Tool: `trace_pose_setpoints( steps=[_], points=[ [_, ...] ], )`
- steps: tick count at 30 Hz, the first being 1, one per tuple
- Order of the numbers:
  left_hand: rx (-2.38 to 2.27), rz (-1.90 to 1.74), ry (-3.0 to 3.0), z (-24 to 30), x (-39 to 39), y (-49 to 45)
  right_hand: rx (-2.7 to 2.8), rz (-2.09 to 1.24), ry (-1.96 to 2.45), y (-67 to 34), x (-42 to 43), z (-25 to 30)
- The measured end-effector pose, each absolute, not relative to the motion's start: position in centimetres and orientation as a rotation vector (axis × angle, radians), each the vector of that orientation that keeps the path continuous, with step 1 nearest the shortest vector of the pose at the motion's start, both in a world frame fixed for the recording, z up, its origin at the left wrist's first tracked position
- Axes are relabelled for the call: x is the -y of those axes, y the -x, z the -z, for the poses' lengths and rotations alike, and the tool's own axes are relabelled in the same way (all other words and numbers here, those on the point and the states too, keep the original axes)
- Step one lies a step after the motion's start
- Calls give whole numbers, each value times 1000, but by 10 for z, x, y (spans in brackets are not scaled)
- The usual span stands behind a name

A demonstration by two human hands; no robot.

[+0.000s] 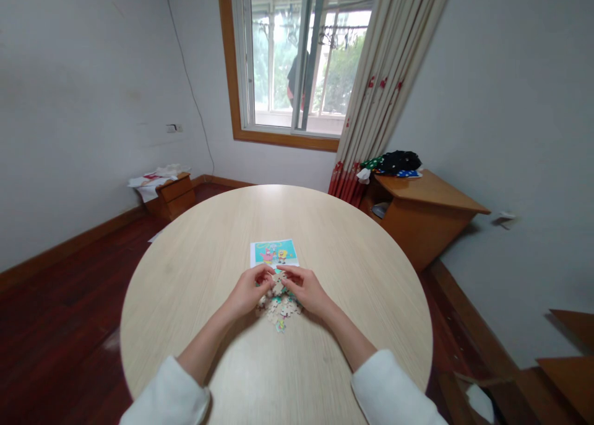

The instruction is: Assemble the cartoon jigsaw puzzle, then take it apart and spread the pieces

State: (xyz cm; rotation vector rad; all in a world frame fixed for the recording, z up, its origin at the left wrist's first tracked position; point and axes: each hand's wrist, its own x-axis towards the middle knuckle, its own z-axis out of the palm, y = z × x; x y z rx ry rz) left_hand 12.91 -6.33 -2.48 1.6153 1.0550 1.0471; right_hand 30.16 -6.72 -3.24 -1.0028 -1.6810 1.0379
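A small heap of jigsaw puzzle pieces (pixel 281 307) lies in front of me, mostly with pale backs up and a few coloured faces showing. My left hand (pixel 252 289) is at the heap's left side, thumb and fingers curled in a pinch. Across from it, my right hand (pixel 304 287) is bent the same way. Between the fingertips of both hands is a pale puzzle piece (pixel 279 283); whether it is one piece or a few joined is too small to tell. Just beyond the hands lies a picture card (pixel 273 252) with a pink and a yellow cartoon figure, its near edge partly hidden.
Everything rests on a round light-wood table (pixel 185 289). A wooden desk (pixel 417 196) with cloths (pixel 399 162) stands at the right, and a small cabinet (pixel 176 196) with papers is at the left. Behind are a window and a long curtain (pixel 375 85). A person (pixel 297 78) shows through the glass.
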Motion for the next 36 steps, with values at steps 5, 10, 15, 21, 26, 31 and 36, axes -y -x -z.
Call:
trace_pose_setpoints(
  steps=[5, 10, 15, 21, 26, 31, 36],
  points=[
    [-1078, -1047, -1621, 26, 61, -127, 1604, -1029, 1022, -303, 66, 33],
    [-1051, -977, -1650, 24, 66, -131, 1516, -1020, 1017, -301, 65, 33],
    [-1020, -948, -1583, 23, 69, -132, 1548, -955, 1050, -301, 65, 31],
    [-1010, -948, -1637, 21, 70, -129, 1596, -865, 1106, -303, 66, 29],
    [-1010, -927, -1655, 16, 72, -130, 1622, -807, 1122, -304, 65, 29],
    [-1090, -956, -1675, 17, 70, -129, 1634, -780, 1123, -305, 65, 29],
    [-1204, -1003, -1764, 25, 64, -125, 1720, -827, 1117, -306, 68, 24]
  ],
)
